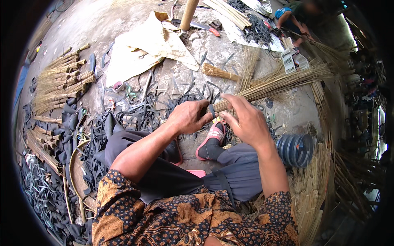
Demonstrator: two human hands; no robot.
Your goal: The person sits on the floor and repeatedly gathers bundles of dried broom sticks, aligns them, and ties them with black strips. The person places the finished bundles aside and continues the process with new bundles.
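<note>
A long bundle of thin, straw-coloured sticks [283, 83] slants from between my hands up toward the right. My left hand [185, 117] is closed around its near end, the thumb lying along it. A dark rubber-like strip [211, 110] wraps the bundle beside that thumb, with a loose end pointing up. My right hand [248, 121] is curled about the bundle just right of the strip, its thumb below and fingers above. The grip of its fingertips is partly hidden. Beneath my hands is my foot in a pink sandal [211, 139].
Dark strips [111, 143] litter the floor. Tied stick bundles [65, 80] lie at left, near a pale sack [141, 51]. A knife with a red handle [205, 27] lies beside a wooden post [189, 14]. A ribbed plastic container [296, 150] is at right. Another person [293, 18] crouches far right.
</note>
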